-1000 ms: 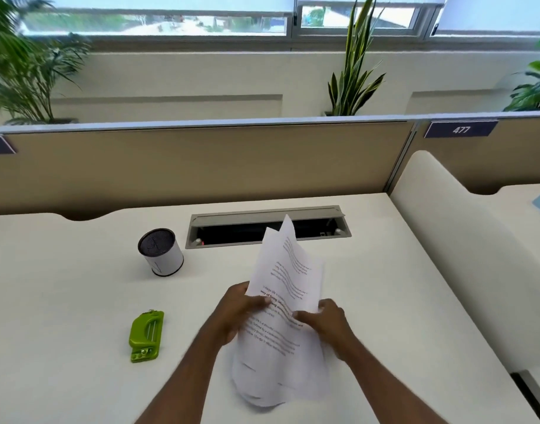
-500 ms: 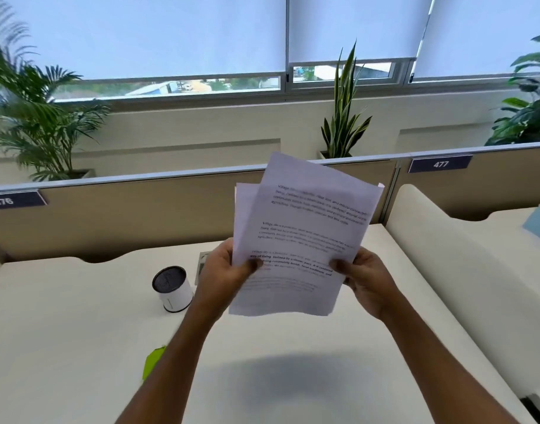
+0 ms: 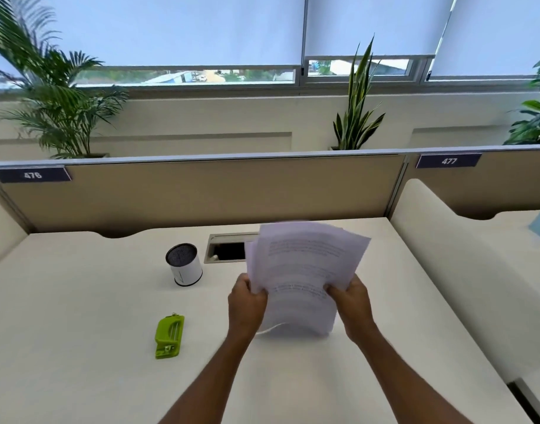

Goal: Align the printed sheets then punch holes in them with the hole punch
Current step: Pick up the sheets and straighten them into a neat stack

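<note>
A stack of printed sheets (image 3: 305, 264) stands nearly upright, its bottom edge at or just above the white desk (image 3: 79, 316); the sheets are blurred and fanned unevenly at the top. My left hand (image 3: 247, 301) grips the stack's left edge and my right hand (image 3: 351, 301) grips its right edge. The green hole punch (image 3: 169, 336) lies flat on the desk to the left of my left hand, apart from it.
A white cylindrical pen holder (image 3: 184, 264) stands behind the punch. An open cable tray (image 3: 225, 250) is set into the desk, partly hidden by the sheets. A tan partition (image 3: 201, 191) closes the back and a cream divider (image 3: 461, 255) bounds the right.
The sheets were lifted from the desk up to chest height, then brought back down toward the desk surface. Both hands kept hold of the stack's sides throughout.
</note>
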